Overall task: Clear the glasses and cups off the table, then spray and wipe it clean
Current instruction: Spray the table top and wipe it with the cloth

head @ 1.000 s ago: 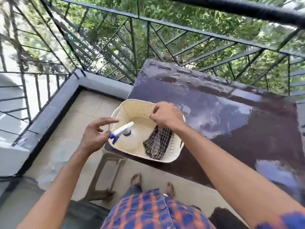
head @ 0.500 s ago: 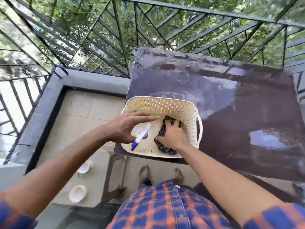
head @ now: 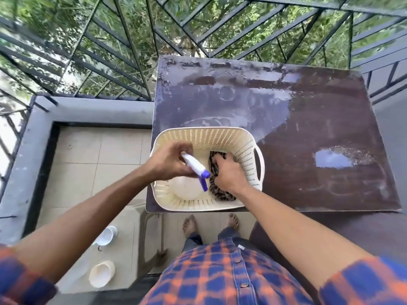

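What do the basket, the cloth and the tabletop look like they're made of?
Basket: cream moulded plastic, matte, judging by regular perforations and a moulded handle slot. Cloth: soft woven fabric, dark checked, crumpled into folds. Tabletop: hard glossy brown board, probably laminate; it mirrors the sky.

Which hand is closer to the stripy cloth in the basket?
Right. The right hand grips the stripy cloth inside the basket; the left hand holds the spray bottle just left of it.

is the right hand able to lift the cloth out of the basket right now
Probably yes: the right hand grips the cloth, the basket is open on top, and the left hand holds the spray bottle beside it, not over it.
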Demonstrator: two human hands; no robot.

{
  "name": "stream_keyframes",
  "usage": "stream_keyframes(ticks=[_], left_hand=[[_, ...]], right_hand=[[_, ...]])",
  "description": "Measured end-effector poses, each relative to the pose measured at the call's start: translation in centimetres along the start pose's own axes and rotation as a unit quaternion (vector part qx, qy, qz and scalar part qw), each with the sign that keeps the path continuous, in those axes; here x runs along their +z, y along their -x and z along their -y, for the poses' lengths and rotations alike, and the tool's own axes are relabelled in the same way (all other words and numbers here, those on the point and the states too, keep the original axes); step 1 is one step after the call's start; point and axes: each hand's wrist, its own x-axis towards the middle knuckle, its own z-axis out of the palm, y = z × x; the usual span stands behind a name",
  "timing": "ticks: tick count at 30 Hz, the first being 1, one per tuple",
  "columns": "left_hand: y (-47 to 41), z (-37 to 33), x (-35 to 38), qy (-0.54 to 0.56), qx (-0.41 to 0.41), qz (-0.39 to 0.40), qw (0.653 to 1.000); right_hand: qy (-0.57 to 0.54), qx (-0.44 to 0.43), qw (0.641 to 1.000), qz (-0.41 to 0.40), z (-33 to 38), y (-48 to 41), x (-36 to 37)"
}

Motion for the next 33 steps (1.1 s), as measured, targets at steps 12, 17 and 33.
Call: stream_keyframes(ticks=[12,17,33], left_hand=[[1.3,-2.5,5.1,-0.063,-0.167,-0.35,0.92],[1.7,-0.2,4.4,0.134,-0.135,-0.213,0.958],[-2.3,0.1,2.1,-0.277,0.198,0.054,0.939]], right_hand=[[0.015,-0.009,0.999,-0.044,-0.1,0.3,0.3],[0.04,0.003,0.998,-0.056,0.2,-0.5,1.2],[-0.001,0.013,0.997,-0.07,-0.7,-1.4,1.9]])
